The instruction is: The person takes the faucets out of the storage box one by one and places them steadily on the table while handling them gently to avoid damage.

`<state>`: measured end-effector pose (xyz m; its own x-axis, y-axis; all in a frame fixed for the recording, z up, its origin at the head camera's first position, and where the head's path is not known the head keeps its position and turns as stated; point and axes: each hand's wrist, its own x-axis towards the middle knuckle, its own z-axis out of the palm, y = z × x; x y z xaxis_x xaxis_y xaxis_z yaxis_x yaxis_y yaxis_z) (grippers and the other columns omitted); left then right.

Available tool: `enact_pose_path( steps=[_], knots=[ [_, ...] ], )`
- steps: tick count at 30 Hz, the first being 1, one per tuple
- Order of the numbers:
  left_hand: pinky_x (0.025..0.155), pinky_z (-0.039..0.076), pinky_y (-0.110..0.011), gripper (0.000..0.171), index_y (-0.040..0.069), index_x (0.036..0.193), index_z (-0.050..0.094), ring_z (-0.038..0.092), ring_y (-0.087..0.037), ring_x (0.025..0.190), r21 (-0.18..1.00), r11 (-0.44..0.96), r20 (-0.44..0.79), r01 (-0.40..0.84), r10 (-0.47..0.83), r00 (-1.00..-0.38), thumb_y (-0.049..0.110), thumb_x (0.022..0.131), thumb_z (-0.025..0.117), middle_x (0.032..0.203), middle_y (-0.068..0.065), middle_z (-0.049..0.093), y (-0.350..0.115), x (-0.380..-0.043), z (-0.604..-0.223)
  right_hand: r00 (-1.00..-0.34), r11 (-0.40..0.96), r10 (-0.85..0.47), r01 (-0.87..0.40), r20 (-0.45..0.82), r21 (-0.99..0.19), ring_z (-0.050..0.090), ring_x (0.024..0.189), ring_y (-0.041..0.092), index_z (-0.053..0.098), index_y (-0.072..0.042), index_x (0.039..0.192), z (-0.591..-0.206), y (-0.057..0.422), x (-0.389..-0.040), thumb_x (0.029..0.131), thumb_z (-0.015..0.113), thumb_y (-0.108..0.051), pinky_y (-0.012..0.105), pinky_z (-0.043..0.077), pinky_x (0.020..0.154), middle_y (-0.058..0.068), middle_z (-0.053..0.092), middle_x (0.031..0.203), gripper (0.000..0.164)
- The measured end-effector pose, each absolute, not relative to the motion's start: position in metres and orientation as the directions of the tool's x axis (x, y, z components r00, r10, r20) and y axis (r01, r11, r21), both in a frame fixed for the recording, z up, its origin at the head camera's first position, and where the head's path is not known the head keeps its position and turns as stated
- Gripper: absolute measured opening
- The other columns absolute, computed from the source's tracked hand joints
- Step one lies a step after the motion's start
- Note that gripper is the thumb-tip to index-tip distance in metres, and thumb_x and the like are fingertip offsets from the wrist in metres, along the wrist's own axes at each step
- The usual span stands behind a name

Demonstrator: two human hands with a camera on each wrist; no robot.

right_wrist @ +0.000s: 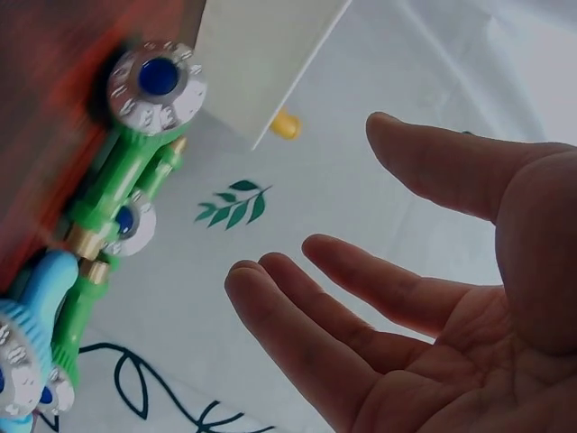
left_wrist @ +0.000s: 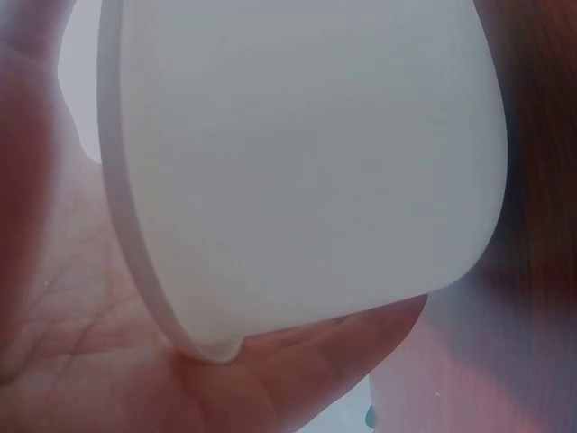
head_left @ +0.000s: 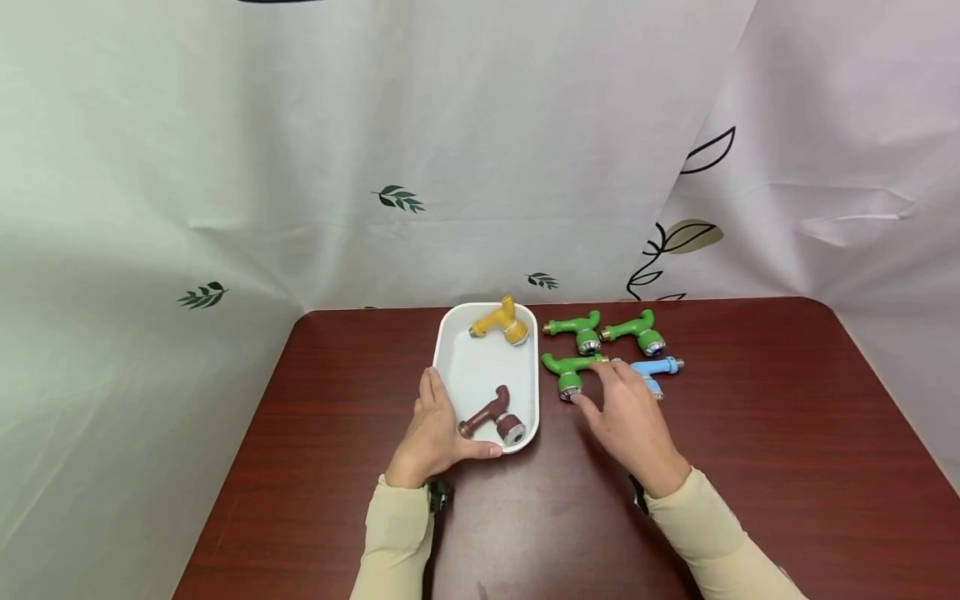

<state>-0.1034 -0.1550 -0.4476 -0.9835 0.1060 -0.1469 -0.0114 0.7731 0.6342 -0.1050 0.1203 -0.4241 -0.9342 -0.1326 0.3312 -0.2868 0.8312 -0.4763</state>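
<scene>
At the near left corner of a white tray (head_left: 480,364), my left hand (head_left: 429,437) holds the rim, thumb along the near edge and fingers along the left side. In the left wrist view the tray's wall (left_wrist: 315,162) lies against the palm and fingers. A yellow tap (head_left: 502,320) lies at the tray's far end and a maroon tap (head_left: 495,417) at its near end. My right hand (head_left: 632,417) hovers with parted fingers and nothing between them, over a green tap (head_left: 567,367) and a light blue tap (head_left: 660,367), which it partly hides.
Behind those two lie two more green taps, one on the left (head_left: 576,327) and one on the right (head_left: 637,330). All rest on a dark red-brown table (head_left: 787,450). A white curtain (head_left: 480,150) with leaf prints hangs along its back edge.
</scene>
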Motion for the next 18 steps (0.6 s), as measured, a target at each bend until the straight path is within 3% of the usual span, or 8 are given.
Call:
enact_pose_path(
  steps=[18],
  knots=[
    [0.115,0.027,-0.054,0.155,-0.015,0.153,-0.004,0.014,-0.05,0.147,0.63,0.777,-0.14,-0.005,0.107,-0.984,0.048,0.055,0.098,0.162,-0.032,-0.001,-0.157,-0.104,-0.449,-0.931,0.798,-0.227,-0.347,0.287,-0.494,0.063,0.104,0.037,0.065,0.005,0.126,-0.42,0.089,-0.106,0.081,0.085,-0.016,0.052,0.053,0.085,0.022,0.064,0.117,0.053]
  ],
)
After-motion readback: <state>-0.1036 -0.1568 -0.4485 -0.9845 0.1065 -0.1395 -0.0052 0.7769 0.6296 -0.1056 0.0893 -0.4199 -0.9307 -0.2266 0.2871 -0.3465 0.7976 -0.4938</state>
